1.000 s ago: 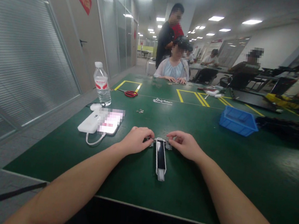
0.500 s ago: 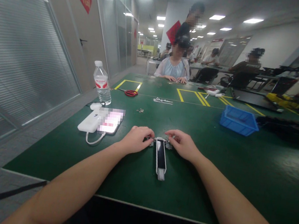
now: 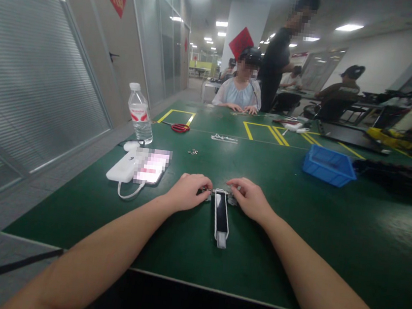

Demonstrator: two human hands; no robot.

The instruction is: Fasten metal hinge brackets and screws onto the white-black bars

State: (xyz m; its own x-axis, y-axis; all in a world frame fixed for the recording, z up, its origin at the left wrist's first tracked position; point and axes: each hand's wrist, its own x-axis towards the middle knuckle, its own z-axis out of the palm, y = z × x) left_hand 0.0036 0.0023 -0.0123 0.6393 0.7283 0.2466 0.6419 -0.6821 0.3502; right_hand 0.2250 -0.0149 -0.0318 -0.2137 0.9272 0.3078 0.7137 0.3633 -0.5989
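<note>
A long, narrow piece with a white frame and a black face [image 3: 222, 215] lies on the green table in front of me. A pale tab [image 3: 221, 240] sticks out of its near end. Across its far end runs a thin metal crossbar [image 3: 214, 192]. My left hand [image 3: 189, 191] is closed at the crossbar's left end, thumb and fingers together. My right hand [image 3: 251, 198] is closed at the right end in a loose pinch. Small clear or silvery bits show under both hands. The fingertips partly hide what they grip.
A water bottle [image 3: 140, 115], a white power bank [image 3: 122, 166] cabled to a phone [image 3: 153, 167] and red-handled scissors [image 3: 180, 127] are on the left. Small metal rings [image 3: 193, 151] and white strips [image 3: 224, 138] lie ahead. A blue bin [image 3: 329, 166] stands right. A person [image 3: 238, 93] sits opposite.
My hands and the piece between them have hardly moved. In the background, a standing person has moved to the right, behind the seated one.
</note>
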